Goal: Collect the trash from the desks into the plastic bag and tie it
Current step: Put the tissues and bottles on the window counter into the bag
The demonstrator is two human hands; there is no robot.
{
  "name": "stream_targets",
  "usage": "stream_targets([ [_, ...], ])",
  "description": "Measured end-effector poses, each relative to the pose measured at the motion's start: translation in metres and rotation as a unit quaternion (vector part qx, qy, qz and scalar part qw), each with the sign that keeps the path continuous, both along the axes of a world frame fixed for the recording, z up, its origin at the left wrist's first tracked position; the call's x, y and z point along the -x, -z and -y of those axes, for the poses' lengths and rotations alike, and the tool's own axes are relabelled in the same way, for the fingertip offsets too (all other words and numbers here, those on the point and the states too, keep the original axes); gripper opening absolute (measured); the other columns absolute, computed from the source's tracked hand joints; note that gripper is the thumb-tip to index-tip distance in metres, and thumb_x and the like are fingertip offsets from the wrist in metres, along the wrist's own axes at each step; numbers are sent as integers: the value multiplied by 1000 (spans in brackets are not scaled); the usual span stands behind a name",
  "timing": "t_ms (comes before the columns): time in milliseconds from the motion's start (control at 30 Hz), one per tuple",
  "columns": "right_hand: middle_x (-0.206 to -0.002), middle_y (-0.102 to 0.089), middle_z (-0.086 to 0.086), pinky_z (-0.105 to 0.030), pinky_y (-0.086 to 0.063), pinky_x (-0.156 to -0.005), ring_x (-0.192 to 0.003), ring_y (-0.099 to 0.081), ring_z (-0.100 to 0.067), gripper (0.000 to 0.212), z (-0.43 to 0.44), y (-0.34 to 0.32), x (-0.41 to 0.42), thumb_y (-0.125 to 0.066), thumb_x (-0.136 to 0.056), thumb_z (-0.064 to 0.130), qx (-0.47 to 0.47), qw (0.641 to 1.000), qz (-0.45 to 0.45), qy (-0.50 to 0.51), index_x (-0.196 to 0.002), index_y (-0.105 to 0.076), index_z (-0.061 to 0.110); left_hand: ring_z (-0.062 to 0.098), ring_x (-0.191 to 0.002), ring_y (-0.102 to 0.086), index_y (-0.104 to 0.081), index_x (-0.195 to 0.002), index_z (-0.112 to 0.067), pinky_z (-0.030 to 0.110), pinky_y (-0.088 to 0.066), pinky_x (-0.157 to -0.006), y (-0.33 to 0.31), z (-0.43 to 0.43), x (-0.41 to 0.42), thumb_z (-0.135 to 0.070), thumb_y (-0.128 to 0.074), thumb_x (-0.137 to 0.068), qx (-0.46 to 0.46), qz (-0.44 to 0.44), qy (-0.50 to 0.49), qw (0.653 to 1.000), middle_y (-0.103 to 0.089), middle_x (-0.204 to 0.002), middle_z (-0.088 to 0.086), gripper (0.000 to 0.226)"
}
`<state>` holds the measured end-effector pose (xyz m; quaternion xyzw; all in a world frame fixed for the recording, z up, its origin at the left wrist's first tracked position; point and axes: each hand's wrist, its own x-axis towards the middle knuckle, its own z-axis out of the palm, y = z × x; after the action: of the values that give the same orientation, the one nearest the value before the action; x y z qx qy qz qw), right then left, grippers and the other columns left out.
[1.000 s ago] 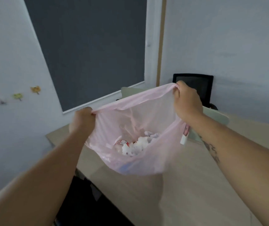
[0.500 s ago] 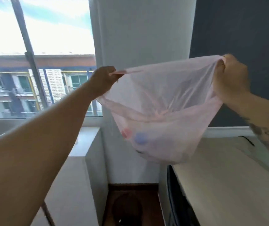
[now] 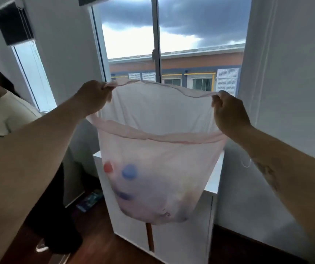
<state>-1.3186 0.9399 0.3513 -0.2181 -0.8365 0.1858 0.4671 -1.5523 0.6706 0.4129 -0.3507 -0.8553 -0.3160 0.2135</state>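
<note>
A thin pink plastic bag [image 3: 158, 180] hangs in the air in front of me, its mouth stretched wide. My left hand [image 3: 93, 96] pinches the rim's left corner. My right hand [image 3: 227, 113] pinches the right corner at about the same height. Through the translucent plastic I see trash at the bottom: a red round piece [image 3: 108, 167], a blue round piece [image 3: 129, 171] and darker blurred shapes below them. No desk is in view.
A low white cabinet [image 3: 171, 242] stands under a large window [image 3: 173, 40] right behind the bag. Another person [image 3: 2, 115] in a pale shirt stands at the left, close to my left arm. Dark wooden floor [image 3: 99, 244] lies below; white walls flank the window.
My view has swung left, away from the desk and dark board to the window and cabinet. Both hands kept hold of the bag's rim and spread it wider. A person came into view at left.
</note>
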Motion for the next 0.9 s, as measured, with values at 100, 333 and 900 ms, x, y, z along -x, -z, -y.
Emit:
stream_targets([
  [100,-95,-65,-16,-33,-45,-72,-88,-61,-33,32,10,13,91,-34,-102,28,33,999,-16,-22,-105,-58,7,23,-60,-56,-62,-66,-14,28,-36,-57,14,15,72,-49,-38,-100,-7,16,-36,999,-63,-67,4,55],
  [333,-80,-58,1,-26,-35,-63,-73,-52,-15,23,-24,12,303,-37,-101,22,117,984,-63,-116,-93,-58,16,40,-104,-59,-65,-117,-1,37,-43,-86,35,-8,213,-33,-39,-103,-91,8,-128,988,-66,-112,24,44],
  [900,-110,-62,-14,-33,-39,-76,-100,-57,-33,35,-150,137,521,-48,-97,35,150,976,100,-117,-128,-47,18,22,-85,-61,-66,-91,-23,49,-50,-82,207,-150,393,-36,-47,-92,-208,231,24,950,-68,-88,2,23],
])
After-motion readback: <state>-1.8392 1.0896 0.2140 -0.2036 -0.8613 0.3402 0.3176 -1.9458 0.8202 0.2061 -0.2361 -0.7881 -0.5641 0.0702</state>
